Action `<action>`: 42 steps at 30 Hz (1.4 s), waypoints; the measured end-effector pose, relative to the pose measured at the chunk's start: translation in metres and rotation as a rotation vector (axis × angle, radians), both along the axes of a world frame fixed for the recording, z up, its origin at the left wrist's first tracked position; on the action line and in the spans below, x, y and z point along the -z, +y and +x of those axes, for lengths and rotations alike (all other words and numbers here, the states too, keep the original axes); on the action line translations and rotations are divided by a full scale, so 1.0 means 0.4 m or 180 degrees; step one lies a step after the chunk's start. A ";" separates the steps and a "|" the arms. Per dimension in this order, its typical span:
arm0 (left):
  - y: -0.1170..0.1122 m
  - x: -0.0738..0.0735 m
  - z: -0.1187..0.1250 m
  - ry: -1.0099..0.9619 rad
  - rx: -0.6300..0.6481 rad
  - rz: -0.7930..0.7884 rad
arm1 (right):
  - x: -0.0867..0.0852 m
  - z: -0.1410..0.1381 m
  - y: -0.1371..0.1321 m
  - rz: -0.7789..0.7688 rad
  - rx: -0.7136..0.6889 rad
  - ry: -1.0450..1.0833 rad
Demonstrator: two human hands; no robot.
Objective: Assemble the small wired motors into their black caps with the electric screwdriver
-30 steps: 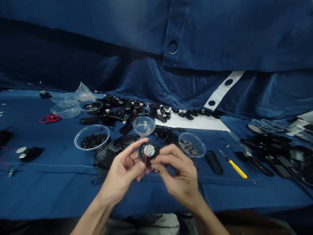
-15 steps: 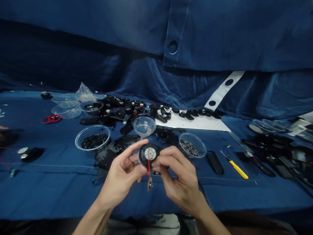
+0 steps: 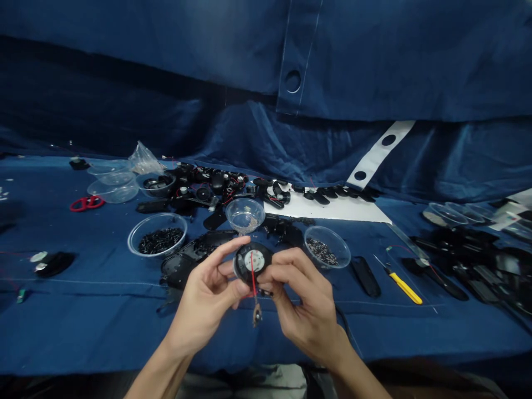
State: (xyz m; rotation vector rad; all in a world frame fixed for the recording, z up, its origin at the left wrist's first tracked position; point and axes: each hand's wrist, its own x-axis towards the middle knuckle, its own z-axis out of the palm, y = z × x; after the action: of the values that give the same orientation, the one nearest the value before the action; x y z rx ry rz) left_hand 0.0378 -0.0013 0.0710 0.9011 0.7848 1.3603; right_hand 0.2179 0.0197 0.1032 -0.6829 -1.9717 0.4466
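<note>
Pinching a round black component (image 3: 245, 256) with a white centre, and here's the picture: the left hand (image 3: 203, 296) curls in from one side, the right hand (image 3: 307, 307) closes from the other, each in a narrow grip on the rim, with the face tipped up toward the head camera. A thin red wire (image 3: 252, 277) runs from the white centre down across the face, ending in a small brownish tag (image 3: 257, 315) that hangs free below the hands. Good handling here means holding the rim, not the face, and leaving that wire slack so nothing tugs at its joint. Around them on the blue-clothed tabletop (image 3: 62, 338), a black plastic housing (image 3: 193, 257) lies just under the left hand, a clear bowl of small black pieces (image 3: 157, 216) sits off to the left, and a clear bowl of dark bits (image 3: 326, 228) sits to the right. Hard to call from here: the hands hide the component's lower edge, its back is out of sight, and that tag is too small to make out
</note>
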 end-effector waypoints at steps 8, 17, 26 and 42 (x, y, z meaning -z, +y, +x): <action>0.006 0.000 0.007 -0.0214 -0.0043 -0.0071 | 0.030 0.020 0.025 0.0548 -0.0130 -0.0005; 0.003 0.007 0.007 -0.0248 -0.0196 -0.0037 | 0.110 -0.043 -0.057 -0.1130 0.0604 0.1860; 0.006 0.016 0.015 0.0027 -0.0355 -0.0162 | 0.132 -0.097 -0.072 -0.2253 0.0390 0.2373; 0.015 -0.006 -0.032 0.0678 0.0259 -0.0300 | 0.023 0.011 0.026 -0.1793 0.0362 0.1063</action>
State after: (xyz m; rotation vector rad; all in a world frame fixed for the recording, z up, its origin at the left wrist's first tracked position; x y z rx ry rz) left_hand 0.0249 0.0048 0.0733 1.0032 0.9565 1.1589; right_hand 0.2225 0.0302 0.0939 -0.9908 -1.4840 0.9966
